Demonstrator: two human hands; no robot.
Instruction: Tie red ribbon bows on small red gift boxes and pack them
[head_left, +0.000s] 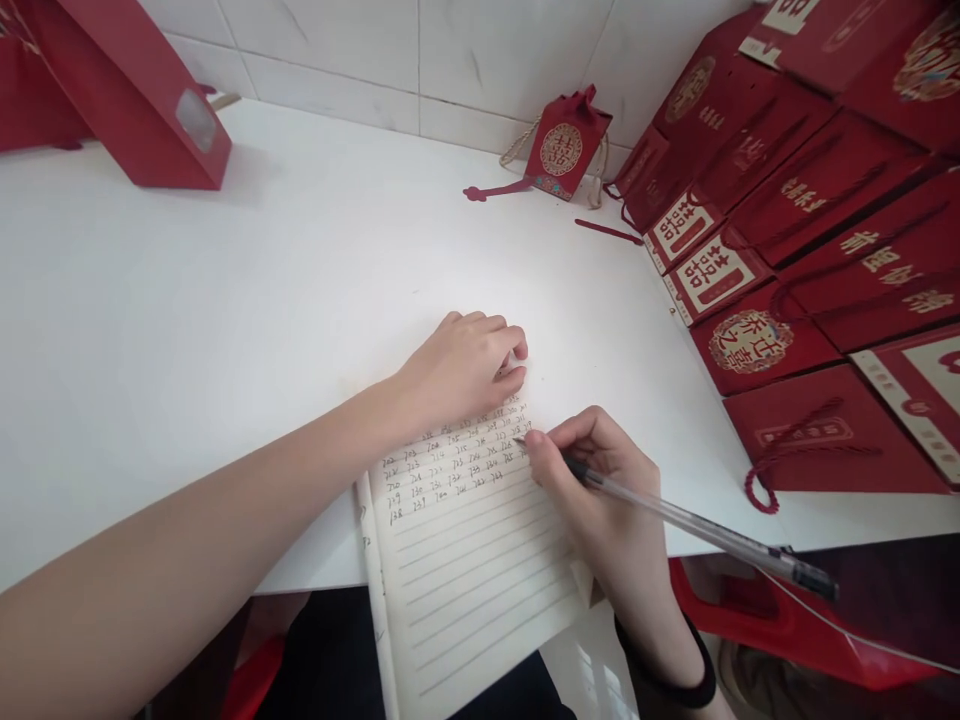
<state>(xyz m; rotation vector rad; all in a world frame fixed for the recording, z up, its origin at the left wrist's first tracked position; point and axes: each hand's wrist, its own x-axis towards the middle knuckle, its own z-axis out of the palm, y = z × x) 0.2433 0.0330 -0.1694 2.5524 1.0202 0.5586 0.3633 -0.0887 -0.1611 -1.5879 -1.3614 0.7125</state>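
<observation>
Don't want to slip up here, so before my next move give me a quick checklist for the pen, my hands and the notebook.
1. Pen secure in the right hand: ok, held between thumb and fingers, tip aimed at the written rows.
2. Pen tip on the paper: cannot tell, contact is too fine to see.
3. Left hand off the writing: not ok, it covers some of the top rows.
4. Notebook fully on the table: not ok, its lower part juts past the edge.
5. Ruled lines free on the page: ok, several blank ones below the handwritten numbers.
6. Red boxes apart from the notebook: ok, they stand off to the right.
</observation>
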